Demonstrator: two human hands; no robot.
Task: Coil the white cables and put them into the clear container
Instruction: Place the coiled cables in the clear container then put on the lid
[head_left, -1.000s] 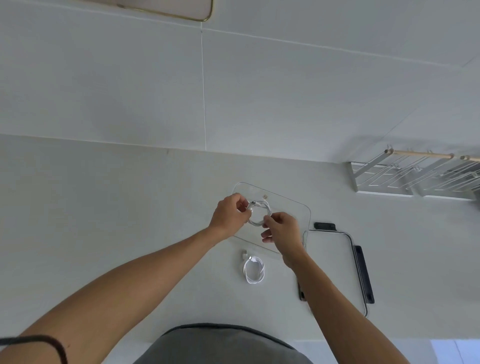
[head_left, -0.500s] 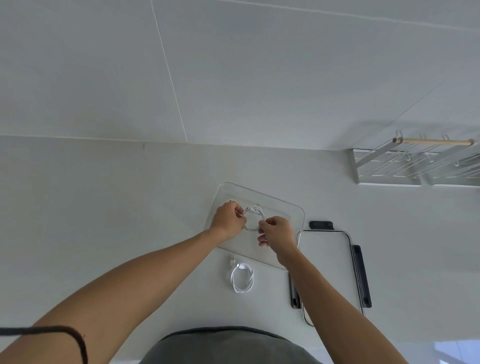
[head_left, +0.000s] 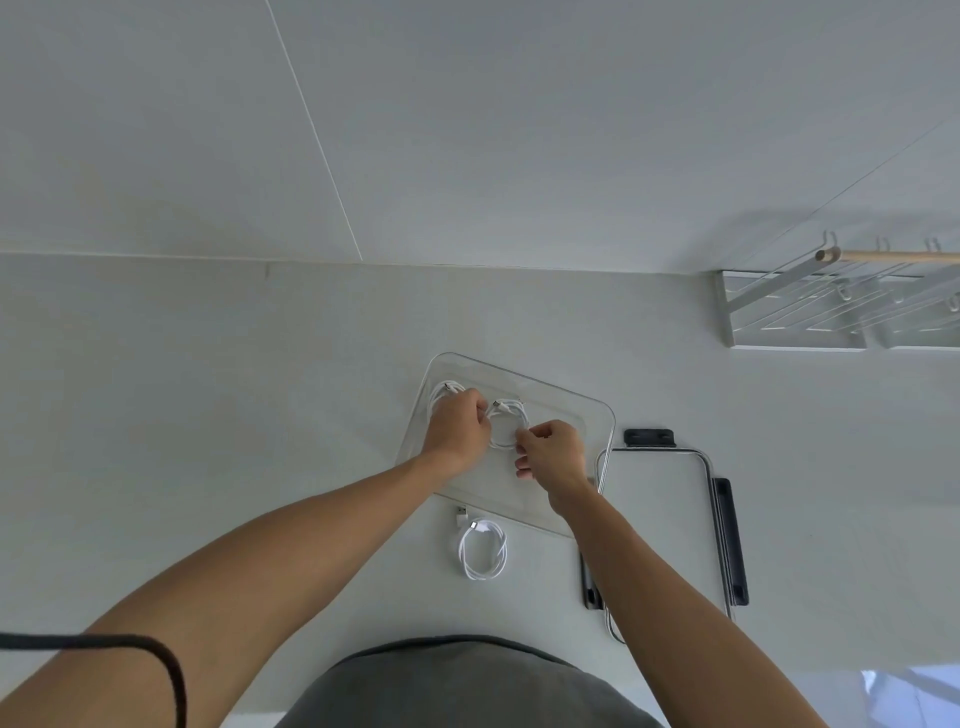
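Observation:
A clear container (head_left: 582, 415) lies on the white counter. Inside it a coiled white cable (head_left: 506, 423) is pinched on both sides: my left hand (head_left: 457, 428) grips its left edge and my right hand (head_left: 550, 457) its right edge. Another white coil (head_left: 441, 392) lies in the container's far left corner, partly hidden by my left hand. A third coiled white cable (head_left: 483, 548) rests on the counter just in front of the container.
The container's clear lid (head_left: 660, 525) with black clips lies to the right. A white wire rack (head_left: 841, 306) with a wooden rod hangs on the wall at the far right. A white tiled wall rises behind the counter.
Both hands have lowered the held coil into the container. The second coil in the far left corner has come into view. The camera has tilted and shifted.

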